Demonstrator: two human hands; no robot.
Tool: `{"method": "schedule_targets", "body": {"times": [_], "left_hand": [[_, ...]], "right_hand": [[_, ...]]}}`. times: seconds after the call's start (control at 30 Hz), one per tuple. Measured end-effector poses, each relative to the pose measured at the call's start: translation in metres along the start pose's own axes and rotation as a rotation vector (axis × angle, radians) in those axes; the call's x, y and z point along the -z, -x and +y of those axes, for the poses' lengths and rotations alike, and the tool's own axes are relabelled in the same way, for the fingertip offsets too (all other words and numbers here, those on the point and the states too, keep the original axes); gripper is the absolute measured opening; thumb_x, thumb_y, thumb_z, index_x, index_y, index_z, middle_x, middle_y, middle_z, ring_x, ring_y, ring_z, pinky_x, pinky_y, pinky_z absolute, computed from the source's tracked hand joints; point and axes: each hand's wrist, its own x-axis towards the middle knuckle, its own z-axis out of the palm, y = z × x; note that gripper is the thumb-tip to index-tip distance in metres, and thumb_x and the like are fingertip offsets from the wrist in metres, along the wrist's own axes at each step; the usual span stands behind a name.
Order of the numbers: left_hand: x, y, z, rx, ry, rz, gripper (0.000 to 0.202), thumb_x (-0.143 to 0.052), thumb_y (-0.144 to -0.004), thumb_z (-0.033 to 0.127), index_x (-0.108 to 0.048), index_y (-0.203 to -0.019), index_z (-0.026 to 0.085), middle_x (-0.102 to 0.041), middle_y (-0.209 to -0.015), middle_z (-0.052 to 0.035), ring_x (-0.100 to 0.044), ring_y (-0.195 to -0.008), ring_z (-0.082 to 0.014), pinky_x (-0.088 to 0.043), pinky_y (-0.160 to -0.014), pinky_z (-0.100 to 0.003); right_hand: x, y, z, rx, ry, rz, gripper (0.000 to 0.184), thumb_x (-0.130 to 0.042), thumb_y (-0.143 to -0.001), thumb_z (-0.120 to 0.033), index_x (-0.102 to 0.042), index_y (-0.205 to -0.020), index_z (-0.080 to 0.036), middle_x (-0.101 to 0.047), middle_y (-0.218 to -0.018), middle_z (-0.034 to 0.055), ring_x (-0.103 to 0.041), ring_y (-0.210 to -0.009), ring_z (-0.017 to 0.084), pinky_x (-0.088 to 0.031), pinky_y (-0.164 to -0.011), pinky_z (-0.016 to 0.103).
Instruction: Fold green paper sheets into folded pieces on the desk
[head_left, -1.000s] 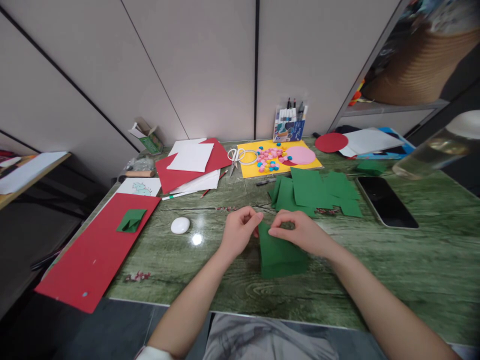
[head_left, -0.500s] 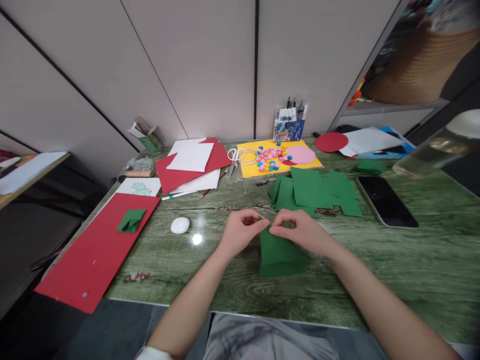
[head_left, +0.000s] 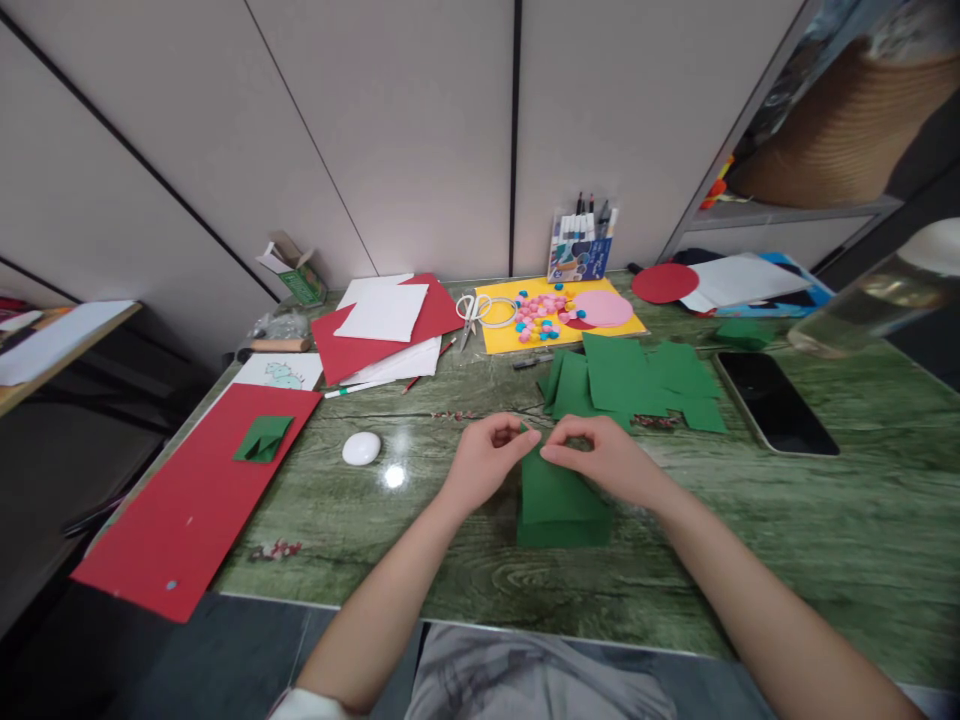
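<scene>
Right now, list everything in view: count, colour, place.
Sheet: 1, green, under fingertips
Paper pile: 1, green, farther back
Red cards: 2, red, left
Folded paper: 1, green, front red card
Yellow card: 1, yellow, back
Pompoms: many, mixed, on yellow card
Pink disc: 1, pink, on yellow card
Scissors: 1, white-handled, by yellow card
White paper: several, white, back
Pen set: 1, blue, by wall
Box: 1, green, back left
Oval: 1, white, left
Phone: 1, black, right
Bottle: 1, clear, right
Table: 1, green, underneath
Left hand, right hand: 2, bare, at sheet
</scene>
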Motion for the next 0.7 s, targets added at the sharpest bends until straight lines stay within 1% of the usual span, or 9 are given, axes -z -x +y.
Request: {"method": "schedule_targets", "body": {"times": [0.07, 0.13, 0.17, 0.27, 0.3, 0.33, 0.4, 0.53, 0.7], "left_hand": [[0.0011, 0.0001, 0.0008, -0.005, 0.028, 0.034, 0.023, -0.063, -0.072, 0.032, -0.061, -0.086, 0.014, -0.056, -0.062, 0.0022, -0.050, -0.058, -0.0099, -0.038, -0.056, -0.021], [0.0020, 0.0015, 0.0021, -0.034, 0.032, 0.060, 0.033, -0.063, -0.073, 0.029, -0.056, -0.104, 0.017, -0.058, -0.062, 0.0029, -0.052, -0.058, -0.0102, -0.040, -0.057, -0.021], [0.0023, 0.0025, 0.0029, -0.060, 0.019, 0.069, 0.034, -0.062, -0.074, 0.027, -0.055, -0.106, 0.018, -0.060, -0.065, 0.0023, -0.054, -0.060, -0.0106, -0.041, -0.058, -0.021], [0.0022, 0.0057, 0.0051, -0.150, -0.105, 0.048, 0.017, -0.059, -0.077, 0.023, -0.062, -0.092, 0.017, -0.065, -0.078, -0.0026, -0.057, -0.071, -0.0130, -0.044, -0.066, -0.023], [0.0019, 0.0066, 0.0057, -0.174, -0.158, 0.029, 0.014, -0.058, -0.077, 0.022, -0.065, -0.088, 0.017, -0.065, -0.082, -0.0038, -0.057, -0.074, -0.0135, -0.044, -0.068, -0.024], [0.0016, 0.0072, 0.0061, -0.195, -0.200, 0.012, 0.015, -0.058, -0.077, 0.021, -0.067, -0.088, 0.017, -0.065, -0.086, -0.0045, -0.057, -0.075, -0.0135, -0.044, -0.068, -0.024], [0.0010, 0.0077, 0.0063, -0.222, -0.238, -0.011, 0.022, -0.059, -0.075, 0.018, -0.067, -0.095, 0.018, -0.064, -0.091, -0.0050, -0.055, -0.073, -0.0126, -0.044, -0.067, -0.023], [0.0010, 0.0069, 0.0050, -0.228, -0.205, -0.037, 0.034, -0.062, -0.072, 0.014, -0.064, -0.105, 0.020, -0.060, -0.098, -0.0053, -0.052, -0.069, -0.0104, -0.044, -0.063, -0.022], [0.0020, 0.0063, 0.0059, -0.205, -0.167, -0.058, 0.042, -0.062, -0.071, 0.015, -0.060, -0.112, 0.024, -0.056, -0.107, -0.0056, -0.049, -0.065, -0.0084, -0.044, -0.060, -0.021]], "right_hand": [[0.0003, -0.0007, 0.0011, -0.010, -0.008, 0.009, 0.023, -0.058, -0.075, -0.038, -0.064, -0.067, -0.017, -0.063, -0.070, 0.0016, -0.054, -0.068, 0.017, -0.038, -0.064, 0.027], [0.0007, -0.0013, 0.0017, -0.024, -0.019, 0.015, 0.024, -0.057, -0.075, -0.038, -0.064, -0.067, -0.017, -0.063, -0.068, 0.0014, -0.053, -0.067, 0.016, -0.037, -0.062, 0.027], [0.0010, -0.0015, 0.0019, -0.029, -0.027, 0.018, 0.024, -0.057, -0.075, -0.038, -0.064, -0.067, -0.017, -0.062, -0.068, 0.0013, -0.053, -0.067, 0.016, -0.037, -0.062, 0.027], [0.0021, -0.0021, 0.0026, -0.042, -0.050, 0.026, 0.025, -0.056, -0.075, -0.039, -0.063, -0.067, -0.016, -0.061, -0.066, 0.0008, -0.051, -0.065, 0.015, -0.036, -0.060, 0.026], [0.0024, -0.0023, 0.0029, -0.044, -0.056, 0.028, 0.026, -0.056, -0.075, -0.039, -0.063, -0.067, -0.016, -0.060, -0.065, 0.0004, -0.050, -0.064, 0.015, -0.036, -0.059, 0.026], [0.0027, -0.0023, 0.0031, -0.044, -0.060, 0.031, 0.026, -0.056, -0.075, -0.039, -0.063, -0.067, -0.016, -0.059, -0.064, 0.0000, -0.049, -0.062, 0.014, -0.035, -0.058, 0.026], [0.0031, -0.0024, 0.0033, -0.040, -0.070, 0.041, 0.026, -0.056, -0.075, -0.040, -0.061, -0.064, -0.016, -0.057, -0.062, -0.0007, -0.047, -0.060, 0.013, -0.034, -0.056, 0.025], [0.0041, -0.0022, 0.0030, -0.047, -0.096, 0.056, 0.026, -0.056, -0.076, -0.040, -0.062, -0.065, -0.016, -0.056, -0.062, -0.0004, -0.045, -0.057, 0.012, -0.030, -0.052, 0.024], [0.0053, -0.0021, 0.0028, -0.059, -0.110, 0.078, 0.026, -0.057, -0.076, -0.040, -0.062, -0.064, -0.017, -0.056, -0.061, -0.0003, -0.044, -0.056, 0.012, -0.028, -0.050, 0.024]]}}
